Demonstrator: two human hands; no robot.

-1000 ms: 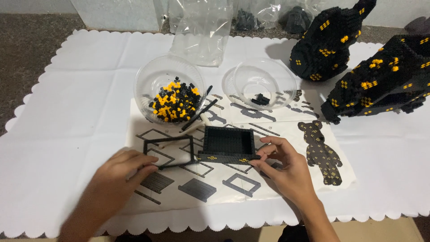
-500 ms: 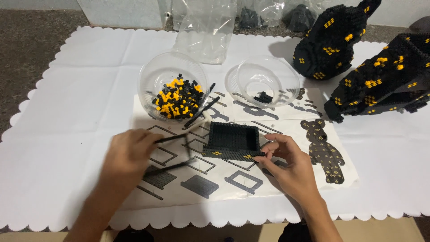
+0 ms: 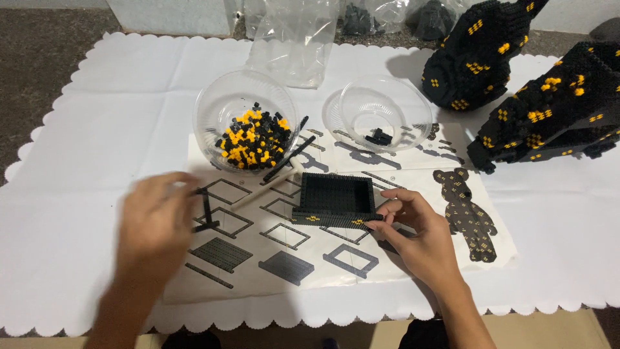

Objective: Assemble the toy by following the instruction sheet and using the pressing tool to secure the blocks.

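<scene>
A hollow rectangular frame of small black blocks (image 3: 336, 200), with a few yellow ones, sits on a printed instruction sheet (image 3: 413, 174). My right hand (image 3: 416, 236) grips its front right corner with thumb and fingers. My left hand (image 3: 158, 223), blurred, holds a thin black block frame piece (image 3: 206, 210) upright over the sheet's left part. A clear plastic bowl (image 3: 213, 110) behind holds several black and yellow blocks. A black tool (image 3: 290, 155) and a white stick (image 3: 268, 187) lie between bowl and frame.
A second clear bowl (image 3: 400, 103) with a few black pieces stands at the back middle. Two large black-and-yellow block figures (image 3: 475, 55) (image 3: 555, 116) rest at the right. Clear plastic bags (image 3: 290, 39) lie at the back. A white scalloped cloth (image 3: 84, 129) covers the table.
My left hand has lifted the thin black frame piece off the sheet and moved left with it. My right hand stays on the block frame.
</scene>
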